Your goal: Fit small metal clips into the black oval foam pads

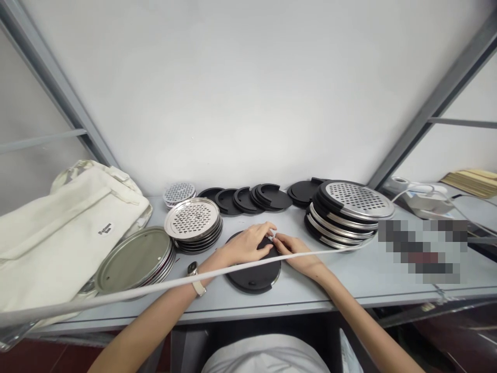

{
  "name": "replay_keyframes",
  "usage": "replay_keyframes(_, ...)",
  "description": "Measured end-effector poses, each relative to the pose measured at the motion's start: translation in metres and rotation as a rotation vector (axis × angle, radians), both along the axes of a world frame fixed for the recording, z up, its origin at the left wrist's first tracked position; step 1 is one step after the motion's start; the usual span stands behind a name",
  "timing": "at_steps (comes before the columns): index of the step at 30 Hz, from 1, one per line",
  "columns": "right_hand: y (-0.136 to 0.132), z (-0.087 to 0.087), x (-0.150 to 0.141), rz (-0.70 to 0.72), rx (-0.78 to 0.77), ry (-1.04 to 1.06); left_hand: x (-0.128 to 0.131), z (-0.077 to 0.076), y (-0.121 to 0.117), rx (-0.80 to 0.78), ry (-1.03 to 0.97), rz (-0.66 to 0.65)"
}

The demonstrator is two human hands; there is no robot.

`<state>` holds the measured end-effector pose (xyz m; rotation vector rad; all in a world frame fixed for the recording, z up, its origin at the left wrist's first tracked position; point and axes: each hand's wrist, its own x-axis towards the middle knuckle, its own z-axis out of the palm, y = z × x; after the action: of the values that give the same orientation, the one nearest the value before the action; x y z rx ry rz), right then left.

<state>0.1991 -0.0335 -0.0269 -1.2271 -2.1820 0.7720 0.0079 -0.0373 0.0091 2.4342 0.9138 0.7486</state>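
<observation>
Our left hand (246,245) lies over the near black round cover (252,277), right hand (298,255) at its right rim; grasp unclear on both. Uneven pressure could skid it.

A small workshop, it seems — stacked perforated metal discs (193,218) line a gray workbench (295,290) under metal framing (64,72).

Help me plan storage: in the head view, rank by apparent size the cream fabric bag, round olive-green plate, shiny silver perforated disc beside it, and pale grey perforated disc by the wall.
Cream fabric bag
Olive-green plate
Silver perforated disc
Pale grey perforated disc
</observation>
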Motion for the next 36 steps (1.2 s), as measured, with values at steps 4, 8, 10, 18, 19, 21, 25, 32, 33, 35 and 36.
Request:
replay_keyframes(4, 0.001, -0.001, 0.000, 0.003, 0.006, 0.016, 0.000, -0.001, 0.001, -0.005, 0.003, -0.005)
replay_keyframes(8, 0.000, 0.001, -0.001, 0.002, 0.007, 0.016, 0.000, 0.000, 0.000, -0.070, -0.006, 0.010)
replay_keyframes(10, 0.000, 0.001, -0.001, 0.003, 0.006, 0.022, 0.000, 0.001, -0.001, -0.097, -0.016, 0.004)
replay_keyframes(18, 0.002, 0.000, -0.001, -0.003, -0.014, 0.047, -0.001, 0.005, -0.002, -0.157, -0.031, 0.006)
replay_keyframes(19, 0.002, 0.000, -0.001, -0.005, -0.015, 0.047, -0.001, 0.006, -0.002, -0.159, -0.028, 0.002)
replay_keyframes(21, 0.002, 0.000, 0.000, -0.005, -0.016, 0.048, -0.002, 0.007, -0.002, -0.157, -0.023, -0.005)
replay_keyframes(25, 0.002, -0.002, 0.001, -0.006, -0.030, 0.061, -0.002, 0.008, -0.002, -0.162, -0.016, -0.008)
replay_keyframes(32, 0.001, -0.001, 0.000, -0.006, -0.062, 0.107, -0.002, 0.008, -0.003, -0.161, -0.009, 0.005)
replay_keyframes(33, 0.001, -0.001, 0.000, -0.004, -0.066, 0.109, -0.002, 0.008, -0.003, -0.160, -0.011, 0.001)
replay_keyframes(35, 0.002, -0.001, 0.001, -0.003, -0.067, 0.112, -0.003, 0.007, -0.002, -0.160, -0.016, -0.012)
replay_keyframes(36, 0.003, -0.001, 0.001, -0.006, -0.064, 0.114, -0.003, 0.006, -0.001, -0.160, -0.020, -0.018)
